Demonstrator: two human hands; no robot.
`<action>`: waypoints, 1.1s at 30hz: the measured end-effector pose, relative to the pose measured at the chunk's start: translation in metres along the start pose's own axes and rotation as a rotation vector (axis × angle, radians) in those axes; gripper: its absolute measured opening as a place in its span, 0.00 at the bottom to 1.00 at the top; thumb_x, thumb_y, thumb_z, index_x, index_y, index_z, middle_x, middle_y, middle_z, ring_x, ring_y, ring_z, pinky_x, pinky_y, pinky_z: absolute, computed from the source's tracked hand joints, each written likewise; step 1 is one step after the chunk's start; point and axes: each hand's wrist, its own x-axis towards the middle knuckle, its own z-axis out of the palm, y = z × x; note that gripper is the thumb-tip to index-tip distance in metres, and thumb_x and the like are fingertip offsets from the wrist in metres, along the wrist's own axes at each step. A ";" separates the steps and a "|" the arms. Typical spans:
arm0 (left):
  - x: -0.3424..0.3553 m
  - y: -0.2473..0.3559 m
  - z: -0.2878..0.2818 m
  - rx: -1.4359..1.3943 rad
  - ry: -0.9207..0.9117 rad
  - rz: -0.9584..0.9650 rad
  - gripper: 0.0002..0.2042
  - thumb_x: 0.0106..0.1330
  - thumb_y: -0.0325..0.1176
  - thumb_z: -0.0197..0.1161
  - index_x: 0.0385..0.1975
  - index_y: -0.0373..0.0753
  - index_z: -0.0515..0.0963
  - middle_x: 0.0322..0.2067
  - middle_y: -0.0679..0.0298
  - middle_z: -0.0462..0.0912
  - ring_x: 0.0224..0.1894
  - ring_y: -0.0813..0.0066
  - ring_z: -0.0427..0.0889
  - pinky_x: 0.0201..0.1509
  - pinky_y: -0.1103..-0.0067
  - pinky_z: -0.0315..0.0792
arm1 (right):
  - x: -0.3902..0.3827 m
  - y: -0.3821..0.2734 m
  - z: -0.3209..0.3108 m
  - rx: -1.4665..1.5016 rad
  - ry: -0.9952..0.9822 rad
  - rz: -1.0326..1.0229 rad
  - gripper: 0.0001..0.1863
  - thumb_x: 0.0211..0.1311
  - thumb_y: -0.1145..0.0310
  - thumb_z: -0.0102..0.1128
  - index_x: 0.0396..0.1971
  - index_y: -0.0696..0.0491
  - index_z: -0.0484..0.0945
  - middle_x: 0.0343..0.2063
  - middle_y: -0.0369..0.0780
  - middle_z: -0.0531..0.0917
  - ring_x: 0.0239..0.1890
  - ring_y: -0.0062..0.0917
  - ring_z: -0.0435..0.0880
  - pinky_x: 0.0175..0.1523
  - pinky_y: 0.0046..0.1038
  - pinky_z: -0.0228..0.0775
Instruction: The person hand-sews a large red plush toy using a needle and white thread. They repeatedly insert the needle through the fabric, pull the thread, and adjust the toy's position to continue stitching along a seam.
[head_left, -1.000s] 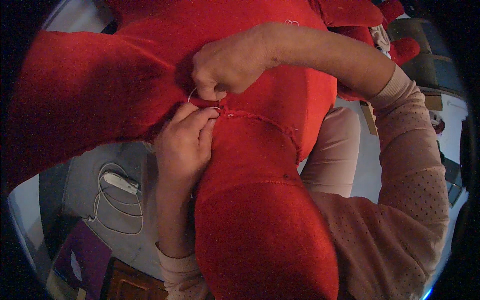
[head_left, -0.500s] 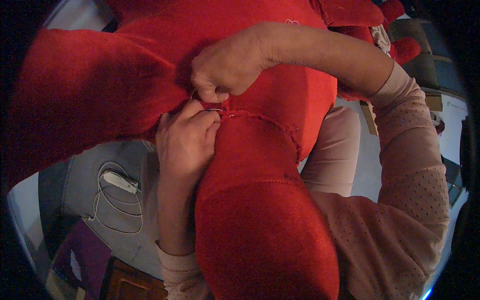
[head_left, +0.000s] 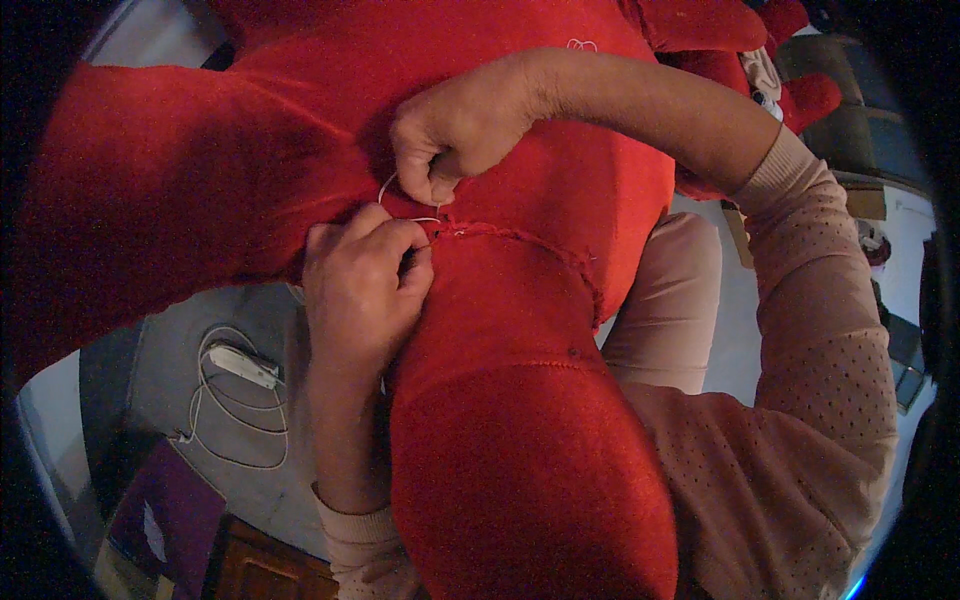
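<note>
A large stuffed red plush piece [head_left: 530, 470] lies across my lap, with a rough seam [head_left: 530, 236] where its rounded part meets the body. My left hand [head_left: 365, 280] is closed on the red fabric at the seam's left end, its thumb and forefinger pinching the edge. Just above and to the right, my right hand [head_left: 455, 130] is closed in a pinch, fingertips pointing down at the seam. White thread [head_left: 384, 190] loops between the two hands, and a strand lies along the seam. A thin light sliver shows under the right fingertips, too small to tell needle from thread.
A white power strip [head_left: 243, 366] with a looped cord lies on the grey floor at left. Below it are a purple panel [head_left: 165, 520] and a brown wooden piece [head_left: 270, 565]. More red plush parts [head_left: 700, 25] are at upper right. White thread curls [head_left: 581, 45] rest on the body.
My right hand has risen slightly and its pinch has turned, so the gap between its fingers shows. My left hand has shifted a little left and down, and more thread shows between the hands.
</note>
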 end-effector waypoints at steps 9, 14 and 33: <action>0.001 0.002 -0.004 -0.048 0.029 0.003 0.05 0.51 0.30 0.64 0.24 0.41 0.74 0.24 0.62 0.73 0.28 0.59 0.75 0.37 0.66 0.65 | 0.003 0.000 -0.004 0.087 -0.076 0.139 0.06 0.49 0.76 0.56 0.24 0.64 0.77 0.20 0.42 0.80 0.26 0.25 0.77 0.37 0.28 0.69; 0.002 0.002 -0.003 -0.066 0.032 0.011 0.05 0.51 0.30 0.63 0.24 0.41 0.74 0.24 0.61 0.73 0.29 0.59 0.75 0.37 0.66 0.65 | 0.000 0.002 -0.004 0.087 -0.073 0.098 0.06 0.50 0.75 0.56 0.24 0.64 0.77 0.20 0.40 0.79 0.27 0.23 0.76 0.37 0.27 0.68; 0.002 -0.011 -0.005 -0.201 0.136 0.001 0.03 0.55 0.28 0.62 0.28 0.37 0.77 0.26 0.60 0.75 0.30 0.60 0.76 0.36 0.69 0.69 | 0.010 0.003 0.005 0.212 -0.035 0.121 0.07 0.55 0.75 0.56 0.26 0.64 0.77 0.20 0.40 0.80 0.27 0.21 0.76 0.37 0.27 0.68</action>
